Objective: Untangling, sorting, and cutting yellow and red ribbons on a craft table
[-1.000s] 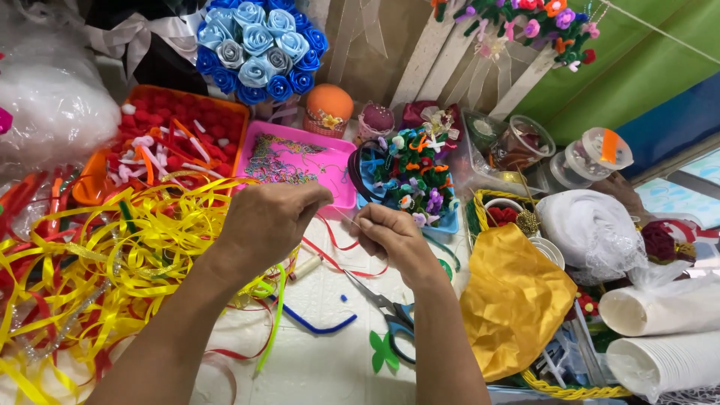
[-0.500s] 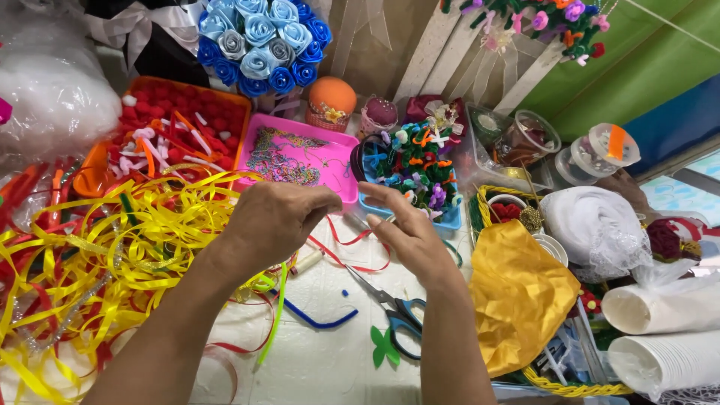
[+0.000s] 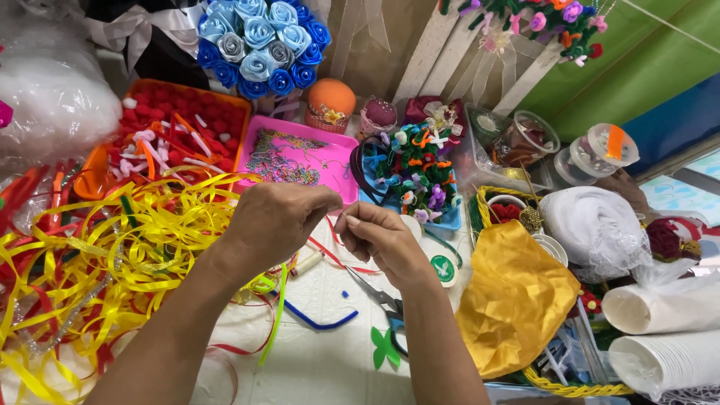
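Yellow ribbon (image 3: 112,255) lies in a loose heap over the left side of the desk (image 3: 330,367), mixed with red strands. Both hands meet above the middle of the desk. The left hand (image 3: 274,221) is curled, its thumb and fingers drawn together at the tips, and the right hand (image 3: 382,240) is curled the same way, fingertips almost touching those of the left. Whatever they pinch between them is too small to make out; a thin red string (image 3: 337,259) runs on the desk just below them.

Just under the right wrist lie scissors (image 3: 382,300), and beside them a bent blue wire (image 3: 319,322) and a green paper leaf (image 3: 384,346). Behind the hands, toward the far edge, sits a pink tray (image 3: 330,161) with a scatter of small beads, and left of it an orange tray (image 3: 161,94) filled with red bits and white pieces. A bunch of blue fabric roses (image 3: 262,41) stands at the far edge, with an orange ball (image 3: 331,96) just beside it. A blue tray (image 3: 442,221) of small coloured flowers sits right of the pink one. Near the right edge a gold cloth (image 3: 514,300) droops over a yellow woven basket (image 3: 577,388), next to white lace (image 3: 596,225) and rolls of white paper (image 3: 660,337).
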